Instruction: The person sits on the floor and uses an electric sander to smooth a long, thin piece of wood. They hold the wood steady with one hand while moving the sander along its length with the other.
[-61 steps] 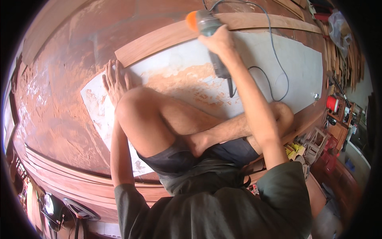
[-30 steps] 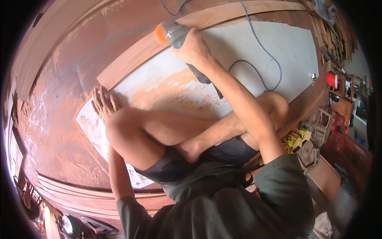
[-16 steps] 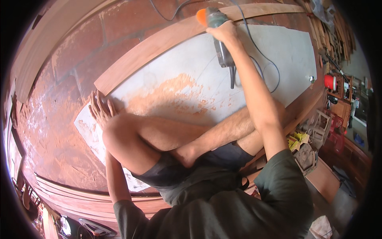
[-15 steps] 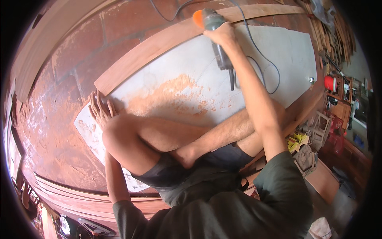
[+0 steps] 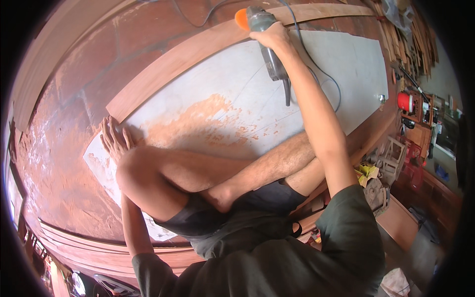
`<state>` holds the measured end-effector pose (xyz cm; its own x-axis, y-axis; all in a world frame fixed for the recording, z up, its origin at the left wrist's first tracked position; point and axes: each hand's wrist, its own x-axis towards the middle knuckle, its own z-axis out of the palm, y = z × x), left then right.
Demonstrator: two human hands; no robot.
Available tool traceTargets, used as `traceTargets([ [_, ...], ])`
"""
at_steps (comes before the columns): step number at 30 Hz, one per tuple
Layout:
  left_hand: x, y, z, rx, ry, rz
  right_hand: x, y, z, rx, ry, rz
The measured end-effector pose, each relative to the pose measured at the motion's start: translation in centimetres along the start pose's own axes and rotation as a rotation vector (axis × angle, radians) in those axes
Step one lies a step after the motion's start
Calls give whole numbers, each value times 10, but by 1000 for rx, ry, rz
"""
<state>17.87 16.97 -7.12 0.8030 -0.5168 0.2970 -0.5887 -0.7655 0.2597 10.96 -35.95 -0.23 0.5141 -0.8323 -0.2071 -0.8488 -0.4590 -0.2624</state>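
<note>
My right hand [image 5: 273, 35] is wrapped round a dark angle grinder [image 5: 272, 64] with an orange disc [image 5: 241, 19] at its head. The disc is over the far part of a long, slightly curved wooden board [image 5: 168, 69]; whether it touches the wood I cannot tell. At the board's near left end, my left hand [image 5: 115, 141] lies flat with its fingers spread, the fingertips by the board's corner. Beneath the board's near edge is a large pale sheet [image 5: 341, 59], partly strewn with orange-brown sawdust [image 5: 198, 119].
My crossed legs [image 5: 267, 166] rest on the near side of the sheet. A power cord [image 5: 324, 74] loops beside my right forearm. Long planks [image 5: 54, 54] lie at far left, more strips [image 5: 89, 252] at near left. Wood scraps [image 5: 415, 39] and a red container [image 5: 405, 102] stand at right.
The whole view has shifted slightly, moving everything a little left. My right hand still grips the angle grinder, and my left hand stays by the board's end.
</note>
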Motion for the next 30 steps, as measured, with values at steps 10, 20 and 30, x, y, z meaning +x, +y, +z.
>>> traceTargets([
  [10, -14, -25, 18, 58, -81, -42, -94, -52, 23, 55, -156, -112],
  [20, -4, -1, 8, 19, -72, -83, 2, 39, -9, 22, -63, 31],
  [30, -8, -5, 4, -19, -50, -136, -110, -28, 15, 36, -214, -99],
])
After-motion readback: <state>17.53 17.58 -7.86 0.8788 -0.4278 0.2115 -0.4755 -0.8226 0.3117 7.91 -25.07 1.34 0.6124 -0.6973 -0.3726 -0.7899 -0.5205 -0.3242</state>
